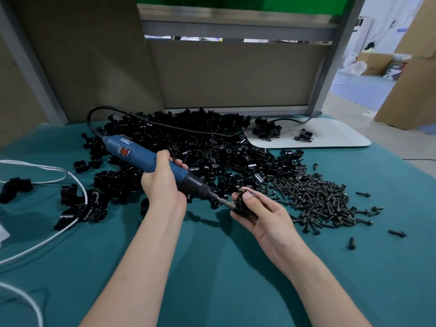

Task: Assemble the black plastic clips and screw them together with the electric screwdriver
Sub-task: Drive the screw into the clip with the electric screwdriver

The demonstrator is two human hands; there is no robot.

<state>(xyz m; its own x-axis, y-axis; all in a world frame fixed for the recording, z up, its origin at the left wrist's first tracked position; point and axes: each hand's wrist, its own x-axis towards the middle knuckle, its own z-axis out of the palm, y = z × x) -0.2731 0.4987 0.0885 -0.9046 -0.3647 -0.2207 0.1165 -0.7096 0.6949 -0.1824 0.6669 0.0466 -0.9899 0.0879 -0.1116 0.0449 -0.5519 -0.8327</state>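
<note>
A teal-covered table [212, 267] fills the view from the person's head. Across its far middle lies a large heap of loose black plastic clips [200, 142], and to the right of that is a smaller heap of dark screws [316, 197], with a few strays well apart from it.

A blue electric screwdriver [139, 154] lies slantwise in the air. Its long axis runs from the upper left, where its black power cord [165, 125] leaves the tail, down to the lower right. The left hand [162, 185] is wrapped around the lower barrel, thumb on top.

The right hand [266, 220] sits just beside the tool's nose, palm up. Its thumb and curled fingers pinch one assembled black clip [243, 208] above the table. The driver bit [221, 202] points straight at this clip from the left and appears to meet its side. The next push would likely follow that same slant into the right hand.

The thumb and the clip's dark body hide the screw and the bit's very tip, so I cannot tell whether the screw is seated. The clip's exact shape is also hard to make out.
</note>
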